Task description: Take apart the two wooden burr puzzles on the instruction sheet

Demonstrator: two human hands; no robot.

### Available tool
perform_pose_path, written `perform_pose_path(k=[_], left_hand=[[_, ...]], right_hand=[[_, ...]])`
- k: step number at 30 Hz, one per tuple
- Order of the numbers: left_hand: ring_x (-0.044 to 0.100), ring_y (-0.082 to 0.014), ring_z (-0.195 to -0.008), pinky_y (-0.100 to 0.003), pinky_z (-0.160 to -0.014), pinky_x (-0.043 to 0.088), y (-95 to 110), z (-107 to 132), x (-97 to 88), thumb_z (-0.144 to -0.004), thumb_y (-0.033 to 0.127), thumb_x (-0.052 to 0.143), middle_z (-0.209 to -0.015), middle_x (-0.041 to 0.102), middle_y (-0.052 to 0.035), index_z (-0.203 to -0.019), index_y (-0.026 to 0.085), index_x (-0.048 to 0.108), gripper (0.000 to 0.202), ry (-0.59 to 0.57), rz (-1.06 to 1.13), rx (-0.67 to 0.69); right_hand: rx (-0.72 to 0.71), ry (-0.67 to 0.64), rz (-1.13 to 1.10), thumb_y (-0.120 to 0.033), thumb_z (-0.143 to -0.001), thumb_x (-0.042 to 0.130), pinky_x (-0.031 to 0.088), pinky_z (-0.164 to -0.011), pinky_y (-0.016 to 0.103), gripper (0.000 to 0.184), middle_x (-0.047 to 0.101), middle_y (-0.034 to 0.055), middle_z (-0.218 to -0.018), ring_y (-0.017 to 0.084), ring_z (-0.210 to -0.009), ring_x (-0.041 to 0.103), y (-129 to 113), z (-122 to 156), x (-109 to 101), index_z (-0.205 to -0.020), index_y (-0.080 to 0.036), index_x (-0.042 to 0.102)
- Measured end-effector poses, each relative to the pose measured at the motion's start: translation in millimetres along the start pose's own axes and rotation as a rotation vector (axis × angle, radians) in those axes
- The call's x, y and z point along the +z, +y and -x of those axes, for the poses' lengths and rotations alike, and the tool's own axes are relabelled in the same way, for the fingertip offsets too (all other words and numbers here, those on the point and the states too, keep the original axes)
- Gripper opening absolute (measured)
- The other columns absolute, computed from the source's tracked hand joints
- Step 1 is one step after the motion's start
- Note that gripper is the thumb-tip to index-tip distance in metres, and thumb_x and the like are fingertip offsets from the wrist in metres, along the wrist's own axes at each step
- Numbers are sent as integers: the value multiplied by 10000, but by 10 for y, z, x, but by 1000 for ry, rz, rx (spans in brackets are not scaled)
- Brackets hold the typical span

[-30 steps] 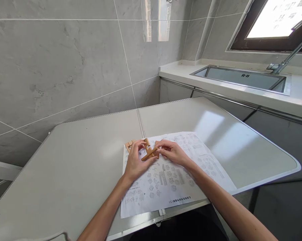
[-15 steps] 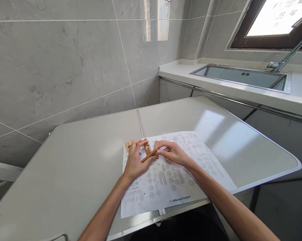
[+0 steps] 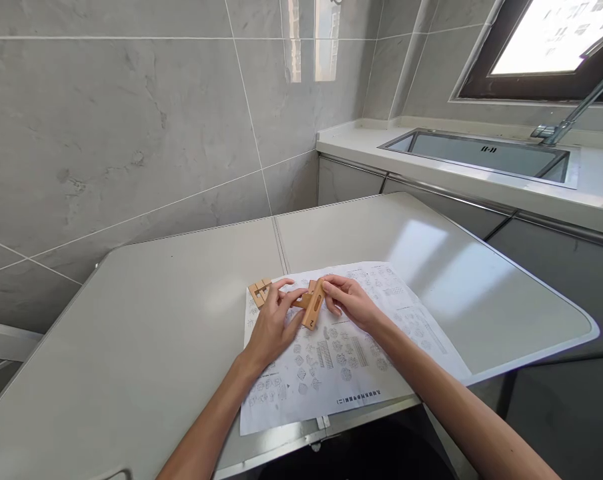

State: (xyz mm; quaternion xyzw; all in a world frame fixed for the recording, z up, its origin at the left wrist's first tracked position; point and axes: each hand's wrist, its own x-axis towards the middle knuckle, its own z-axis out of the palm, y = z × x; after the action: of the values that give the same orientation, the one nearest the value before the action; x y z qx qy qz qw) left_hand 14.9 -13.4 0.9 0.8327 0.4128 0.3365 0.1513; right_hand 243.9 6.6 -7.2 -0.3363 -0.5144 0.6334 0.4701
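My right hand pinches the upper end of a slotted wooden puzzle piece. The piece tilts over the paper, with a dark mark like a 2 near its lower end. My left hand has its fingers closed around a second wooden puzzle piece, partly hidden, which meets the slotted one crosswise. How far the two fit into each other I cannot tell. Left of my left fingers, a flat group of wooden pieces with a gap in its middle lies at the sheet's edge.
Under my hands a white sheet printed with small diagrams covers part of the folding table. Its front edge runs close to my body. A tiled wall stands behind; a counter with a sink and a faucet is at the right.
The slotted bar has turned from lying slantwise along my left thumb to a steeper tilt, its slot now showing. My left fingers have shifted toward it, uncovering more of the group at left.
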Motion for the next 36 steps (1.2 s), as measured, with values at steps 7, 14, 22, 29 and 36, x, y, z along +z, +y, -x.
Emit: perform_pose_path(k=[7,14,22,29,36], left_hand=[[702,-236,-1006,-399,-875,528,-66,-9,-21,-1073,222,500,-1203,740,-64,-1454,344,588,410,84,-201,162],[709,-238,-1029,-403,-908,518,-73,-10,-47,-1072,192,473,-1221,753,-49,-1487,361,568,458,138,-243,211],[716,-218,-966,-374,-858,515,-79,-18,-91,-1079,213,429,-1171,764,-48,-1463,356,593,441,118,-239,243],[710,-212,-938,-367,-830,502,-99,-32,-96,-1073,189,437,-1161,768,-39,-1461,348,586,445,128,-255,284],[703,-224,-960,-376,-826,494,-133,-28,-112,-1070,176,451,-1154,772,-50,-1414,310,615,404,139,-307,256]], right_hand=[[39,-63,-118,-570,-934,736,284,-494,273,372,463,-92,-505,92,-419,343,3,-8,-5,-952,-205,664],[13,-79,-128,-578,-921,741,195,-476,261,379,369,-126,-455,72,-383,248,-6,2,19,-940,-213,641],[61,-137,-125,-580,-922,741,105,-428,251,387,347,-133,-441,52,-359,168,-16,17,-22,-968,-201,676],[70,-138,-135,-578,-918,744,78,-414,244,390,331,-136,-435,46,-355,151,1,1,-25,-949,-196,674],[50,-95,-169,-509,-920,779,180,-428,223,341,420,-117,-500,47,-384,250,70,-23,23,-1014,-198,676]])
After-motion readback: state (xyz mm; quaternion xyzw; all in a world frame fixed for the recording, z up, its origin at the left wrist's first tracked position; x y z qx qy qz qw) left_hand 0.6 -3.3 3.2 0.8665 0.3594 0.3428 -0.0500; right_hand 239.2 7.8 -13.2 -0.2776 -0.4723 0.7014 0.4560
